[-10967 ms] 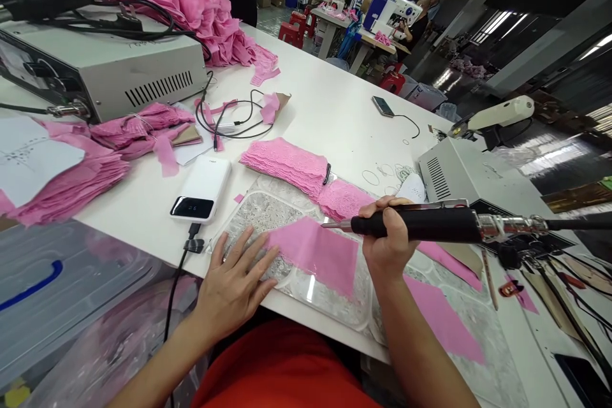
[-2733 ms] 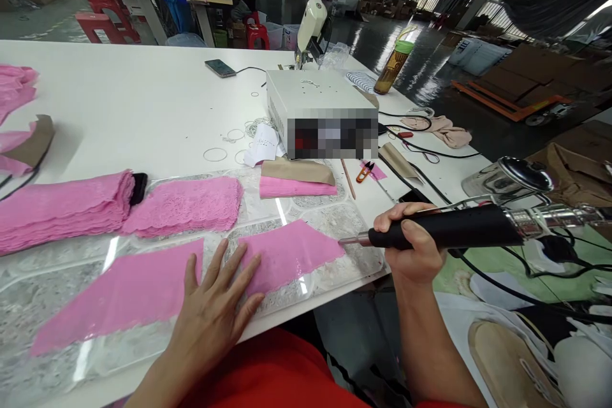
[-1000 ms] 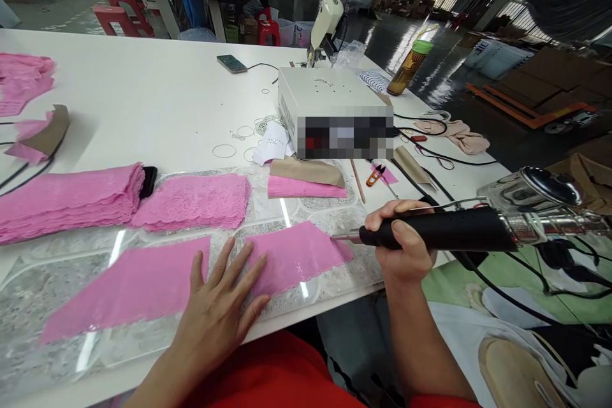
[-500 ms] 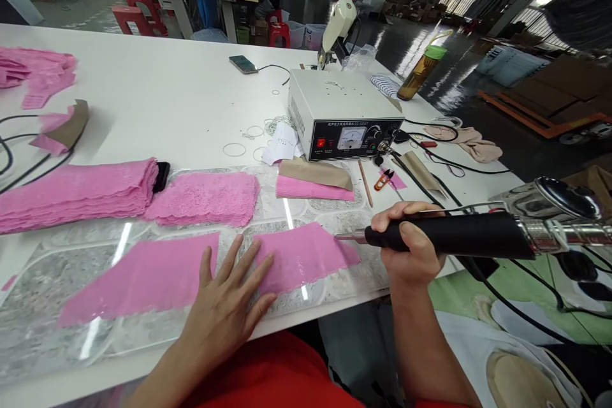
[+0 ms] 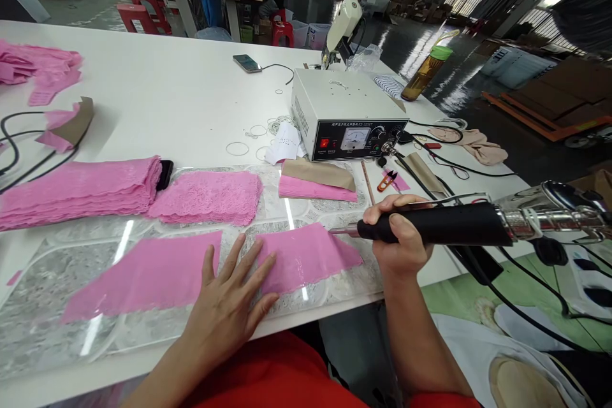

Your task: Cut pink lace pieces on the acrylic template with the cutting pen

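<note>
My right hand is wrapped around the black handle of a handheld ultrasonic welding gun. The gun lies almost level, its thin metal tip pointing left at the upper right edge of a pink fabric piece. Whether the tip touches the cloth, I cannot tell. My left hand rests flat with fingers spread, its fingertips on the left edge of that piece. Left of the hand, a second pink fabric piece lies flat on the clear patterned sheet.
Behind the sheet are stacked pink fabric, a lacy pink pile and a folded pink piece with tan material. A welder control box stands beyond, cables running right. Orange snips and a brown stick lie nearby.
My right hand has shifted a little left with the welding gun, bringing its tip slightly further over the fabric's right edge. My left hand stays in place; the whole view has shifted slightly.
</note>
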Demonstrator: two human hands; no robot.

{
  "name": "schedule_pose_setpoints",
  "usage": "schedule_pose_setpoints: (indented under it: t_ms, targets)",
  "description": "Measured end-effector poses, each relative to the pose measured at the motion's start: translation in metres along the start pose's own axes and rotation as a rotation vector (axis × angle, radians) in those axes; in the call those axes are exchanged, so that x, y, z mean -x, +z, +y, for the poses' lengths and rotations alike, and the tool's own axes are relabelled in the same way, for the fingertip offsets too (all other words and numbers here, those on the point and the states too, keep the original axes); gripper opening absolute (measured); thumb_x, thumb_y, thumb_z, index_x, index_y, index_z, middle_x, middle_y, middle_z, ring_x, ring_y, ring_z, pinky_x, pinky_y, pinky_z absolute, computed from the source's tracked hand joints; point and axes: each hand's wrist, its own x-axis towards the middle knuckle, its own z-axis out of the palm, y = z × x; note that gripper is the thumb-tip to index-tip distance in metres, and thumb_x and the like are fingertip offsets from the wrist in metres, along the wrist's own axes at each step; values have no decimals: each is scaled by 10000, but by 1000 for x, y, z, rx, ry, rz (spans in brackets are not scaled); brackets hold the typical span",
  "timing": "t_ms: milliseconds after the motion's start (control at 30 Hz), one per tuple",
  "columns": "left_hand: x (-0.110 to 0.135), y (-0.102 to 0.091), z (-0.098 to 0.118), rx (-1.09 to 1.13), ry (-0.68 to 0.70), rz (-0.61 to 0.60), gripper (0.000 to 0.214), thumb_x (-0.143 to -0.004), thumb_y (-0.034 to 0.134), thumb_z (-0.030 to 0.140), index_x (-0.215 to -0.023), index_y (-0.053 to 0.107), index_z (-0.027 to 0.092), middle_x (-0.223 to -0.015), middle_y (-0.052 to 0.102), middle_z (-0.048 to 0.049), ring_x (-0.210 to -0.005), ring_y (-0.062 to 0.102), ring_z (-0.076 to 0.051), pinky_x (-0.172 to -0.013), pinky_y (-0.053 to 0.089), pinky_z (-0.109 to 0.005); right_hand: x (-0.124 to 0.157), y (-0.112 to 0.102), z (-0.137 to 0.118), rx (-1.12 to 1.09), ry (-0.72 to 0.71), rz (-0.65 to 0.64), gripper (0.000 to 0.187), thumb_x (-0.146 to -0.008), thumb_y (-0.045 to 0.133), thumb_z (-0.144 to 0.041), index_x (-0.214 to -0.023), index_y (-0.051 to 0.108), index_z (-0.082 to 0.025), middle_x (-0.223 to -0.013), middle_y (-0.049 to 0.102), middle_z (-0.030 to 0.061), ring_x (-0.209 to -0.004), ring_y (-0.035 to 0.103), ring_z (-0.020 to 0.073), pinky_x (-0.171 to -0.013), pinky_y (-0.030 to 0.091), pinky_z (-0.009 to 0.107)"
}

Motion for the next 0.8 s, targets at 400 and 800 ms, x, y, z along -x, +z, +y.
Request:
schedule_pose_setpoints:
  t_ms: [400, 800]
  targets:
    - [2, 1, 0, 38, -28, 11, 463, -946, 440, 542, -1283, 600, 267, -1392, 539, -62, -1380, 356, -327, -1164, 51, -564, 0, 0, 4, 14, -34, -52, 110, -676, 604, -202, -767, 542, -204, -698, 557, -44, -494, 562, 113, -516, 467, 304]
    - [7, -2, 4, 21, -17, 42, 446, -924, 511, 515, -1286, 586, 266, -1404, 528, -53, -1394, 339, -309, -1172, 19, -546, 1, 13, 0, -28, -34, -43, 134, -654, 558, -192, -788, 552, -193, -712, 543, -35, -492, 550, 112, -516, 456, 307]
